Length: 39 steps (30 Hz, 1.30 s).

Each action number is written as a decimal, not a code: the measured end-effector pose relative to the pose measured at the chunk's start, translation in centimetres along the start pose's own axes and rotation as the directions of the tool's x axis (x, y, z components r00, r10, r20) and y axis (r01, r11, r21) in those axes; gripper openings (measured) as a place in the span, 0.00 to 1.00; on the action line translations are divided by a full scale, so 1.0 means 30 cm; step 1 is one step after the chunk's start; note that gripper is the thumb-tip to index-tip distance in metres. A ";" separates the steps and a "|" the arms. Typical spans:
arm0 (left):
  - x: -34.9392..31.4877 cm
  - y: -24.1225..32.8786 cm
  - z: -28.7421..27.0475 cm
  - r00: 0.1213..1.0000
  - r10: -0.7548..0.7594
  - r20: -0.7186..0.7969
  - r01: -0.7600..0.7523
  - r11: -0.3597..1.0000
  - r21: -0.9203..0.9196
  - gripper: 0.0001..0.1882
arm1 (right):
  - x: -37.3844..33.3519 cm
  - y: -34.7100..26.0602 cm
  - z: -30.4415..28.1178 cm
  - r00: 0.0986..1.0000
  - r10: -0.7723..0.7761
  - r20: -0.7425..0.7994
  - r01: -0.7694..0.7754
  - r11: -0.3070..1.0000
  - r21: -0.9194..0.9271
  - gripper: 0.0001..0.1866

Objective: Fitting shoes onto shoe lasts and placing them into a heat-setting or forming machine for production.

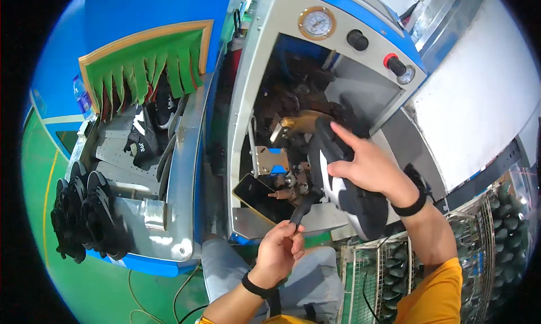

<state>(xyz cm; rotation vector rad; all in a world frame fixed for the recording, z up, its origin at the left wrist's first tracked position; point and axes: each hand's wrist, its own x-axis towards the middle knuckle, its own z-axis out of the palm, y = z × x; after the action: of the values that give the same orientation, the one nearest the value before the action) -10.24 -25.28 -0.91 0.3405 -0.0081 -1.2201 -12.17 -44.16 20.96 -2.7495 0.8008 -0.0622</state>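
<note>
Left of the pale-grey-and-blue metal machine [282, 11], black-and-grey sneakers [97, 211] hang at the end of a silver metal conveyor [180, 211]. At the machine's lower front edge, left hand [277, 252], fingers curled, pinches a flat black strap-like piece [302, 209]. Before its opening, a tilted black shoe with white side trim [354, 199]: right hand [369, 166] grasps it, thumb and index spread.

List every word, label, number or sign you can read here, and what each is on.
I don't copy out wording, only locate it:
Upper pressure gauge: dial markings, too small to read.
Smaller gauge: face too small to read.
Plastic bottle: printed label, too small to read.
Sneaker below the green curtain: short white marking, not transcribed.
Sneaker in the right hand: white stripe, no legible lettering.
</note>
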 end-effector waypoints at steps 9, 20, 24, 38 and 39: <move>0.002 0.038 -0.001 1.000 0.017 -0.010 -0.016 0.996 0.087 0.15 | 0.051 0.035 0.125 0.973 -0.021 -0.229 0.015 1.000 -0.027 0.45; -0.123 -0.108 0.027 0.993 -0.081 -0.083 0.110 0.890 0.442 0.14 | -0.079 0.036 0.162 0.818 -0.140 -0.558 0.172 0.985 0.005 0.45; -0.169 -0.141 0.026 0.990 -0.137 -0.046 0.141 0.845 0.516 0.15 | -0.267 0.074 0.242 0.698 -0.240 -0.675 0.265 0.962 -0.068 0.41; -0.316 -0.124 0.024 0.936 -0.324 -0.138 0.332 0.676 0.658 0.32 | -0.805 0.305 0.354 0.966 -0.243 -0.091 0.223 0.598 0.770 0.75; -0.336 -0.092 0.050 0.950 -0.230 -0.213 0.303 0.504 0.809 0.26 | -0.694 0.224 0.320 0.985 0.132 0.108 -0.130 0.172 0.976 0.64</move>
<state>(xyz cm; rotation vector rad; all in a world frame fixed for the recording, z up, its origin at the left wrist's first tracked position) -16.59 -17.22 1.56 1.2920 -0.5183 -1.4523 -32.14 -36.11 10.62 -1.3650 0.6198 -0.4033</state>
